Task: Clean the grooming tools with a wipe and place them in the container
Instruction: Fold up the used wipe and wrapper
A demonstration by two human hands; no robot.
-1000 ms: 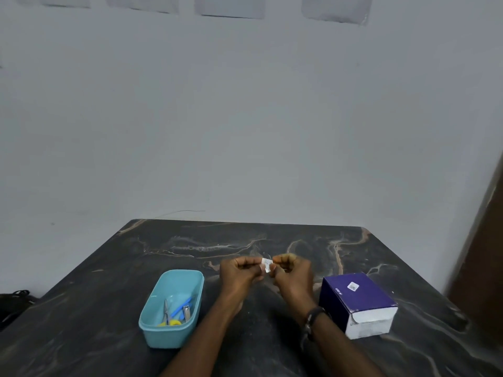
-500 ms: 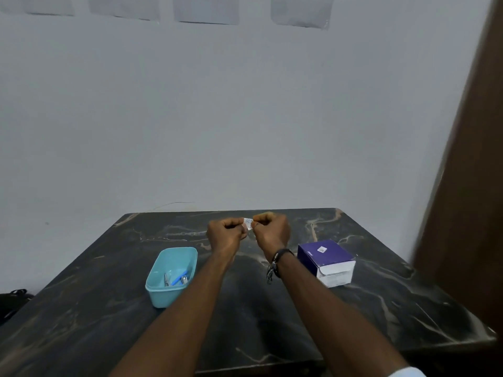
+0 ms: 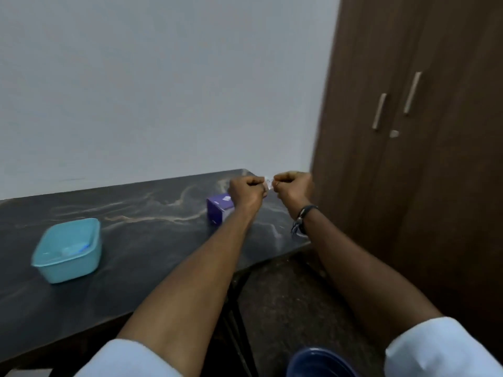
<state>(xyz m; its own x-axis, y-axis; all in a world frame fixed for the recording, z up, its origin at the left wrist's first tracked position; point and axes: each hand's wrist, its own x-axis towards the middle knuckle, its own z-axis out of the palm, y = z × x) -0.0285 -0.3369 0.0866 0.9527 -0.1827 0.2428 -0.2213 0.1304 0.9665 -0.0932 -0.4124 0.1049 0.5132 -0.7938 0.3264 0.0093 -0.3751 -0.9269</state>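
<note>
My left hand [image 3: 246, 190] and my right hand [image 3: 292, 187] are held out in front of me with fingers curled, and both pinch a small white wipe packet [image 3: 269, 183] between them above the right end of the table. The teal container [image 3: 68, 248] stands on the table at the left; blurred grooming tools with a blue part [image 3: 79, 247] lie inside it. My left forearm hides part of the purple box [image 3: 219, 210].
The dark marble table [image 3: 136, 213] ends at its right edge below my hands. A brown wardrobe [image 3: 422, 131] with two handles stands to the right. Dark floor and a blue round object [image 3: 318, 363] lie below between my arms.
The view has swung right and pulled back: the wardrobe has come into view, and the container and box sit further left. Both hands still pinch the packet, now over the table's right end.
</note>
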